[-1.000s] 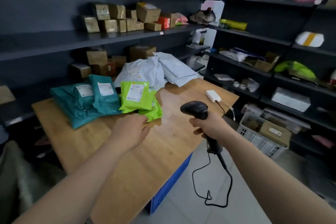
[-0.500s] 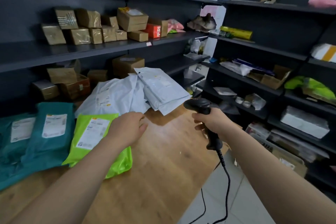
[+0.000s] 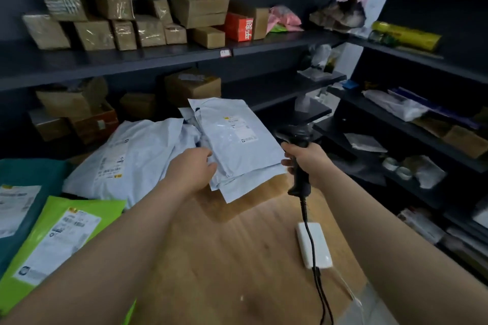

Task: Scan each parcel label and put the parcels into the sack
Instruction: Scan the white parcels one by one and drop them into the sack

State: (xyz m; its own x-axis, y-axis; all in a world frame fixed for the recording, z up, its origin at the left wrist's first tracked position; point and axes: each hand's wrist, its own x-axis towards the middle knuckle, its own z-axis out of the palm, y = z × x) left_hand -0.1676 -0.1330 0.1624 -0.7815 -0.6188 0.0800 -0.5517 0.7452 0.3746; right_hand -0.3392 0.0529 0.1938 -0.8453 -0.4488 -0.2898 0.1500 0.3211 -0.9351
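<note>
At the far end of the worktop [image 3: 237, 258], a pale grey parcel [image 3: 237, 137] tops a loose pile, its label's print too blurred to read. The left hand [image 3: 190, 169] meets its near edge, fingertips hidden, so a pinch cannot be told. The right hand [image 3: 309, 161] grips the dark scanner [image 3: 298, 179], whose head blurs into the shelves [image 3: 158, 60]. A green parcel [image 3: 105, 206] is cut off at the left.

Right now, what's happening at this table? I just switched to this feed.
A person is working through parcels on a wooden table. The left hand grips the edge of the top grey parcel, label facing up, while the right hand holds a corded scanner beside it. A green parcel and teal parcels lie to the left, untouched. No sack is in view.
</note>
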